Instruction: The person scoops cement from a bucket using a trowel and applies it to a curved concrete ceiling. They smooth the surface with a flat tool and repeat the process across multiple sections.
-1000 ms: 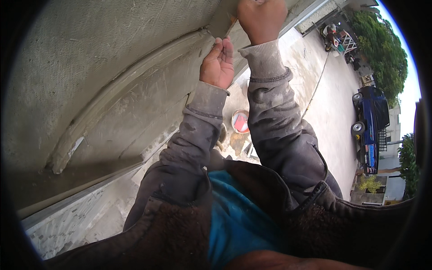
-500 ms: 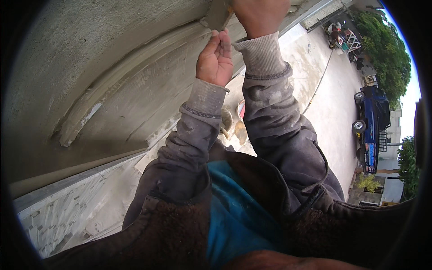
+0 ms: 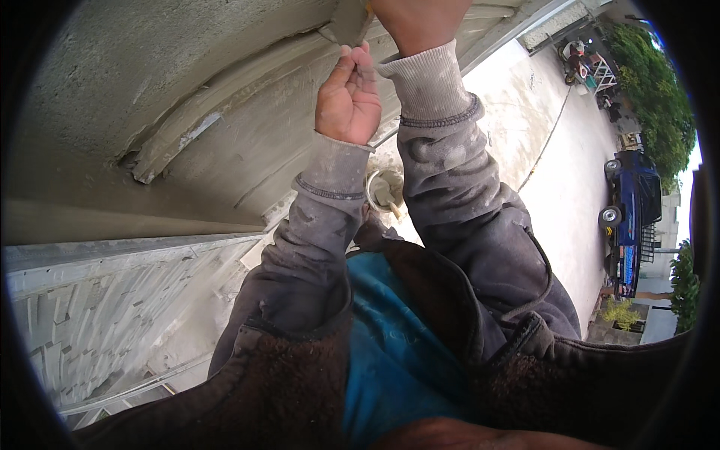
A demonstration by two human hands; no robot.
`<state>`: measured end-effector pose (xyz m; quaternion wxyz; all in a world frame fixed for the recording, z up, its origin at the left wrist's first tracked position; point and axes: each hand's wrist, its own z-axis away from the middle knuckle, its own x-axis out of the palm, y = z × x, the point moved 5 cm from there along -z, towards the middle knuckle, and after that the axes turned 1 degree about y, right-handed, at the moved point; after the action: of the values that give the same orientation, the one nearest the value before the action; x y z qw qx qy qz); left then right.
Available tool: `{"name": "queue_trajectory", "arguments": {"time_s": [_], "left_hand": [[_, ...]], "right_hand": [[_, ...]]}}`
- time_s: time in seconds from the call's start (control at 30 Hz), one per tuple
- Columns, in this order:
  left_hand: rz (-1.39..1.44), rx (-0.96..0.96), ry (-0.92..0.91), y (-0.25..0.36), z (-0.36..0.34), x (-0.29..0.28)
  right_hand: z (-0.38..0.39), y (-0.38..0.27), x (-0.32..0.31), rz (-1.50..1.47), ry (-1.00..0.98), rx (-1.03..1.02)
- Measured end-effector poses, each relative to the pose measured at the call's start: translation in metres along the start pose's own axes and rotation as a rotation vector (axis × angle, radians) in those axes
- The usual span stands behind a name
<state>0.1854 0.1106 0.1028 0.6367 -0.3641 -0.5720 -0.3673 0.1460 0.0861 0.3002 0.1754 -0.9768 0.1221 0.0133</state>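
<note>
My right hand (image 3: 424, 22) is at the top edge, its fingers mostly out of view, closed on a trowel with a flat, mortar-grey blade (image 3: 349, 24). The blade lies against a curved band of moulding (image 3: 247, 86) on the grey plastered wall. Just below the blade, my left hand (image 3: 349, 101) is palm up with its fingers stretched and slightly cupped. Its fingertips come close to the blade's lower edge; whether they touch it I cannot tell. Nothing shows in that palm.
A bucket (image 3: 373, 180) with grey mix and a handled tool stands below, between my forearms. Lower left is a wall with stone-like cladding (image 3: 97, 322). On the right, a dark blue truck (image 3: 634, 202), a motorcycle (image 3: 576, 64) and trees (image 3: 649, 90) border the pale concrete ground (image 3: 540, 157).
My view has shifted, so the moulding's lower end sits higher and the bucket shows more fully. Both hands and the trowel appear slightly further left, with their holds unchanged.
</note>
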Motion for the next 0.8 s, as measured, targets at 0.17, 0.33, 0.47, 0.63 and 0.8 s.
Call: {"name": "queue_trajectory", "arguments": {"time_s": [0.17, 0.33, 0.47, 0.63, 0.8], "left_hand": [[-0.010, 0.024, 0.014, 0.017, 0.012, -0.004], [-0.014, 0.059, 0.008, 0.040, 0.030, 0.001], [0.078, 0.020, -0.063, 0.047, 0.034, 0.002], [0.041, 0.070, -0.053, 0.067, 0.050, -0.002], [0.090, 0.106, -0.085, 0.085, 0.062, -0.001]], "right_hand": [[0.005, -0.026, 0.003, 0.030, -0.077, 0.045], [0.015, -0.045, 0.013, -0.025, -0.044, 0.028], [0.016, -0.057, 0.011, 0.002, -0.063, 0.041], [0.025, -0.065, 0.020, -0.052, -0.014, -0.027], [0.031, -0.093, 0.025, -0.013, -0.079, 0.031]]}}
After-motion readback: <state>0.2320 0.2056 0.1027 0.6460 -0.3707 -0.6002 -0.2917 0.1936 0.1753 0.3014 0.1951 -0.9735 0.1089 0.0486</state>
